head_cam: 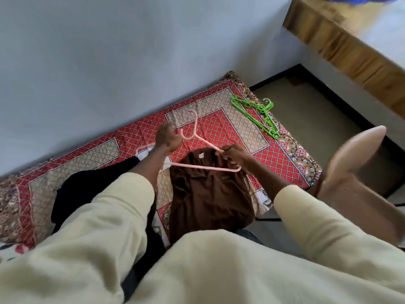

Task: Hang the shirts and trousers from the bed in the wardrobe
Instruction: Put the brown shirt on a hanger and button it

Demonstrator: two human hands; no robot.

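Note:
A pink plastic hanger (197, 139) is held in the air over the bed (241, 132), which has a red patterned cover. My left hand (166, 137) grips the hanger near its left shoulder, below the hook. My right hand (235, 157) pinches its right arm near the corner. Under the hanger lies a brown shirt (208, 194) with its collar toward the wall. A black garment (72, 189) lies on the bed to the left, partly hidden by my left sleeve.
A pile of several green hangers (258, 113) lies at the bed's far right corner. A grey wall (131, 62) runs along the bed's far side. A pale chair back (359, 148) stands at the right. A wooden frame (350, 51) crosses the upper right.

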